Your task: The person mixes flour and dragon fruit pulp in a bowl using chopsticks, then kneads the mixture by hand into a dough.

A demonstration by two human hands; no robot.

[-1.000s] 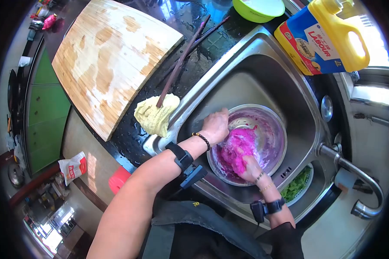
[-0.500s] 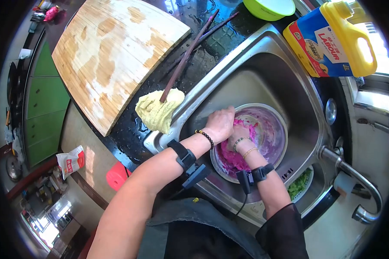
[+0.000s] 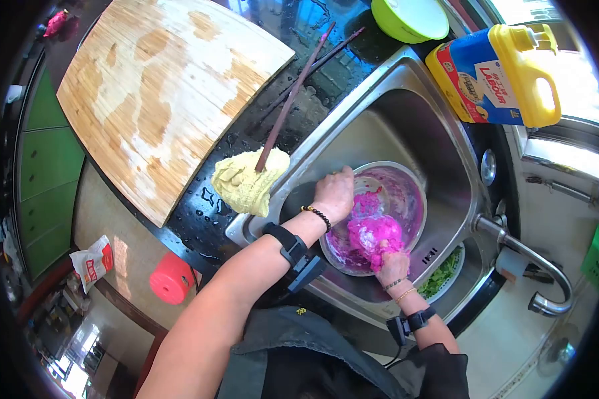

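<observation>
A metal bowl (image 3: 416, 186) stands in the sink, its inner wall smeared with pink. My left hand (image 3: 334, 195) is closed on the bowl's left rim. In the bowl lies a wet, sticky mass of bright pink dough (image 3: 374, 234). My right hand (image 3: 393, 265), at the near right rim, has its fingers closed in the near edge of this dough; the fingertips are coated and partly hidden by it. On the counter left of the sink sits a lump of pale yellow dough (image 3: 246, 183), with one brown chopstick (image 3: 289, 100) resting on it.
The steel sink (image 3: 386, 93) surrounds the bowl; a tap (image 3: 532, 256) arches at the right. Greens in a basket (image 3: 440, 276) occupy the smaller basin. A floured wooden board (image 3: 160, 100) covers the left counter. A yellow detergent jug (image 3: 496, 76) and green bowl (image 3: 406, 23) stand behind.
My right hand has moved from inside the bowl towards me, to the near rim, drawing the pink dough along. My left hand stays at the left rim. The view has shifted slightly.
</observation>
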